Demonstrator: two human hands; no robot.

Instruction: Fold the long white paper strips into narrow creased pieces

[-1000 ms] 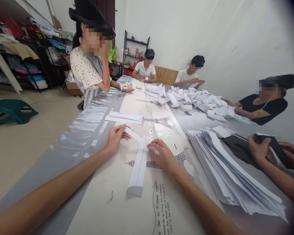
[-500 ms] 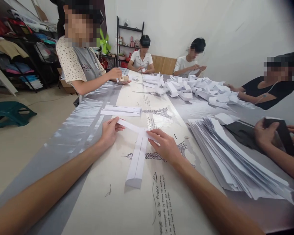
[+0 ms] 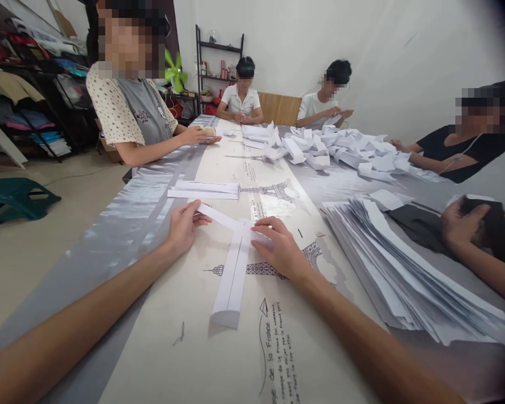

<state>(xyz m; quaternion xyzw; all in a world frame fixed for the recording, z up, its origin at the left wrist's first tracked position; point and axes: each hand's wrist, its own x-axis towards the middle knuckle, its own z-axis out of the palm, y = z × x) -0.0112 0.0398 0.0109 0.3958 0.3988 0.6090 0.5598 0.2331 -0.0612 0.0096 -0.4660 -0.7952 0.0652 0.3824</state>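
Note:
A long white folded paper strip (image 3: 231,275) lies on the table toward me, and a second white strip (image 3: 221,217) crosses its far end. My left hand (image 3: 183,227) pinches the left end of the crossing strip. My right hand (image 3: 280,249) is closed over the spot where the two strips meet, fingers pressed on the paper. Both forearms reach in from the bottom of the view.
A big fanned stack of white sheets (image 3: 404,269) lies right of my hands. Folded flat papers (image 3: 204,189) lie ahead, a heap of folded pieces (image 3: 340,154) farther back. Several people sit around the table; a person's hands (image 3: 463,224) at right hold black material. A green stool (image 3: 14,196) stands left.
My hands stay on the crossed strips; the left end of the crossing strip is lowered slightly. The standing person at left brought a hand down to the table. The view tilted a little.

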